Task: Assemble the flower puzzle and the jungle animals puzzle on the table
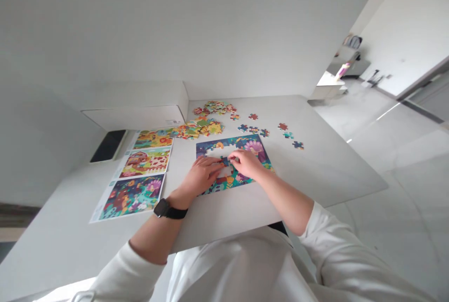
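Observation:
A mostly assembled jigsaw puzzle (261, 152) lies in front of me, with an irregular gap showing the white table in its middle. My left hand (203, 173), with a black watch on its wrist, rests over the puzzle's left part, fingers stretched towards the gap. From the right, my right hand (243, 162) reaches in with its fingers pinched at a small dark blue puzzle piece (225, 160) inside the gap. That piece sits between both hands' fingertips and is partly hidden. Loose pieces (253, 129) are scattered just beyond the puzzle.
Piles of yellow and mixed pieces (199, 128) lie behind the puzzle. To the left are a sheet with three printed pictures (140, 166), a dark phone (108, 145) and a white box (140, 117). More pieces (288, 135) lie right. The table (336, 171) ends at a rounded edge.

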Motion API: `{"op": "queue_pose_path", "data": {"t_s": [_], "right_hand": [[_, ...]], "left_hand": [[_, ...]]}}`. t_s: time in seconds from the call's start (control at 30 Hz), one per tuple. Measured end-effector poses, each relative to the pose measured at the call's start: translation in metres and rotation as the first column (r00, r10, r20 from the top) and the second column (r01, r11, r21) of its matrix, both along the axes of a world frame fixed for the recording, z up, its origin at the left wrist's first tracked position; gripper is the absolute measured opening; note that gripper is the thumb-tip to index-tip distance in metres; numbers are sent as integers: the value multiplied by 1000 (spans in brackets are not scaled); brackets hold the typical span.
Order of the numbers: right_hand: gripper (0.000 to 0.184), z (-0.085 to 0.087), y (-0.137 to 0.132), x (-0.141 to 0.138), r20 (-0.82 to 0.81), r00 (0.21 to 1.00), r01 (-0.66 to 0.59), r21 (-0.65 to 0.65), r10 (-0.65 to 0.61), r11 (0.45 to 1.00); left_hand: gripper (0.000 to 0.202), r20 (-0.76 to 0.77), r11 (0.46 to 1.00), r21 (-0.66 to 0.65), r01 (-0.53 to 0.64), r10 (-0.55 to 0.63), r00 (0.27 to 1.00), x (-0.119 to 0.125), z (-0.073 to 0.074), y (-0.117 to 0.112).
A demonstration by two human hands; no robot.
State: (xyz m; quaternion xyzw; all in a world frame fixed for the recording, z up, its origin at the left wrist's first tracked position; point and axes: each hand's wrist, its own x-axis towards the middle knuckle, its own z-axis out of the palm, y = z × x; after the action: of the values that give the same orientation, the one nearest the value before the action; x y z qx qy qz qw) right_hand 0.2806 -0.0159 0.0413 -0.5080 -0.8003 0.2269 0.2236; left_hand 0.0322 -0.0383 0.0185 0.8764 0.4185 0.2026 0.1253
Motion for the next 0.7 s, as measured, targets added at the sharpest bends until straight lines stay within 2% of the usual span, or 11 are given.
{"op": "queue_pose_path", "data": {"t_s": [0.23, 0.37, 0.5, 0.7], "right_hand": [[16, -3, -3, -1, 37, 999, -14, -4, 14, 1000], [18, -4, -2, -1, 22, 1000, -2, -1, 2, 1000], [15, -1, 0, 0, -4, 1000, 15, -22, -15, 1000], [18, 7, -4, -1, -9, 1000, -24, -37, 24, 999]], "left_hand": [[42, 2, 1000, -9, -17, 17, 1000, -1, -6, 2], [40, 100, 999, 8, -31, 30, 995, -2, 3, 3], [34, 222, 995, 21, -101, 94, 971, -9, 17, 2], [29, 241, 972, -60, -227, 235, 942, -18, 25, -1]]}}
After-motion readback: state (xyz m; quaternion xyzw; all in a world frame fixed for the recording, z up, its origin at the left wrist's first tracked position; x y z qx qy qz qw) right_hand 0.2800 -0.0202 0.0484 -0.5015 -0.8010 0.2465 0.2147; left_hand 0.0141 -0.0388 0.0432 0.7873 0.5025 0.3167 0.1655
